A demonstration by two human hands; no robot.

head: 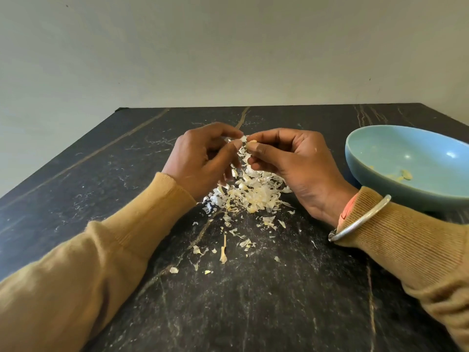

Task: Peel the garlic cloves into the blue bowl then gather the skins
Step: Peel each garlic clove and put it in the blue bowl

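Soft, even lighting — wide-angle head view.
Diffuse light leaves only faint shadows on the dark table (101, 174); two small glints sit on the inner wall of the blue bowl (380, 148). The centre is sharp; the wall (228, 47) dims towards the corners, the table's edges bow and the near sleeves (63, 288) look stretched.

Your left hand (203, 158) and right hand (291, 161) meet fingertip to fingertip straight ahead of you. Your right thumb and forefinger pinch a garlic clove (252, 142). Your left thumb and forefinger pinch a flake of skin (244, 138) at the clove's end. The other fingers of both hands curl inward toward the palms. Your forearms, in tan sleeves (114, 250), angle in from the lower corners, with the wrists well apart.
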